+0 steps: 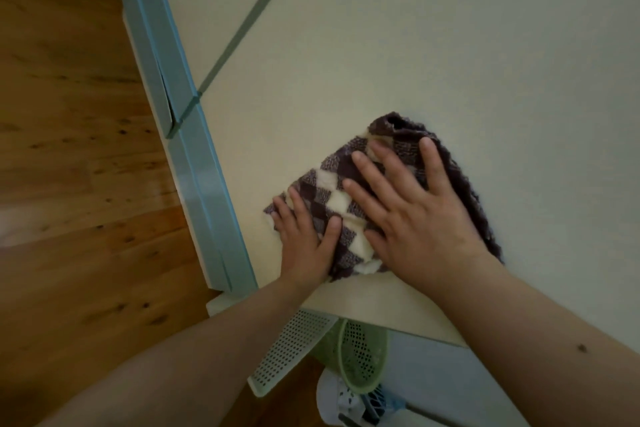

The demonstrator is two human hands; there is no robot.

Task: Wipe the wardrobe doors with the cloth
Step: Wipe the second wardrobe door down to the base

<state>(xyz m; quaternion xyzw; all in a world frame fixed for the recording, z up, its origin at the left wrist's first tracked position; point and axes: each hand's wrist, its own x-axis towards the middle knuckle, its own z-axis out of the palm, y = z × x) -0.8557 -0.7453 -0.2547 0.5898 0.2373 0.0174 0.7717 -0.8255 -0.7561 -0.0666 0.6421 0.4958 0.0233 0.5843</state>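
A brown-and-cream checked cloth point(332, 189) lies flat against the cream wardrobe door point(433, 45), near the door's lower edge. My left hand point(306, 239) presses on the cloth's left corner with straight fingers. My right hand point(412, 211) lies spread over the middle and right of the cloth, palm flat on it. A thin teal strip point(256, 10) separates this door from the neighbouring panel.
A teal base trim point(201, 163) runs along the bottom of the wardrobe, meeting the wooden floor point(69, 149). Below my arms stand a white perforated basket point(294, 354), a green perforated basket point(360, 354) and other small items.
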